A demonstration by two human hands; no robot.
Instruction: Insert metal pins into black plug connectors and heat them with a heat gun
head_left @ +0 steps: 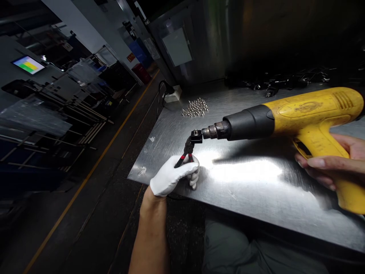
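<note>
My left hand (176, 174), in a white glove, is closed round the handles of black pliers (188, 147) with red marks. In the pliers' jaws sits a small black block (196, 137) with a round metal piece on its top. My bare right hand (339, 161) grips the handle of a yellow heat gun (310, 114). The stepped metal nozzle (216, 130) points left, its tip right beside the black block. Whether the two touch, I cannot tell. Part of my right hand is hidden behind the heat gun's handle.
Several small shiny metal parts (196, 107) lie grouped on the steel table (245, 198). Behind them is a white power strip (173, 94) with a black plug. Small dark parts (285, 82) are scattered at the table's back right. A yellow floor line (94, 171) runs along the left.
</note>
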